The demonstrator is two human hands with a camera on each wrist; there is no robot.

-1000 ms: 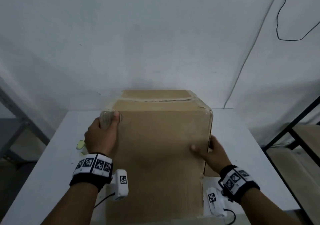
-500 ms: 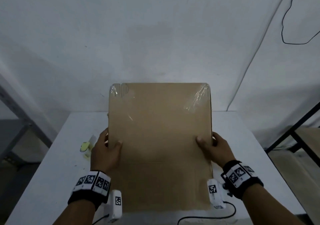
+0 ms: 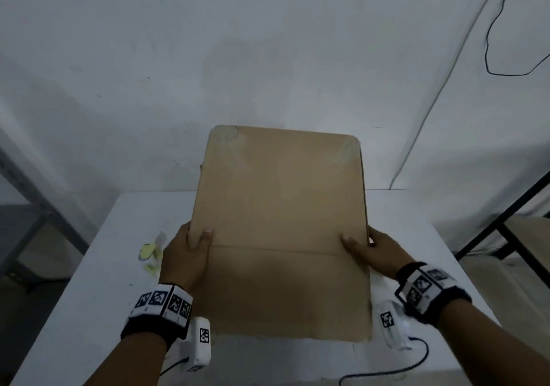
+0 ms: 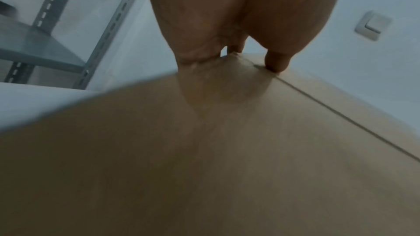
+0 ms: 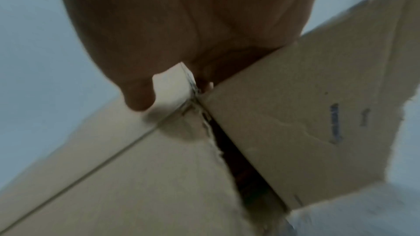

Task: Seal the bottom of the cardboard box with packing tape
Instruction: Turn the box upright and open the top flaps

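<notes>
Cardboard box [image 3: 279, 230] held upright over the white surface [image 3: 98, 296], broad brown face toward the head camera, crease running across between the thumbs. Left hand [image 3: 184, 254] gripping the left edge, thumb on the face, fingers wrapped behind. Right hand [image 3: 375, 251] gripping the right edge likewise, beside a torn flap [image 5: 306, 114]. Yellowish scraps [image 3: 148, 254] lying on the surface, left of the box.

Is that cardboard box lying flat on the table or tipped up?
Tipped up. The cardboard box stands on its near end on the table, its broad side facing the camera, left hand and right hand gripping its edges.
</notes>
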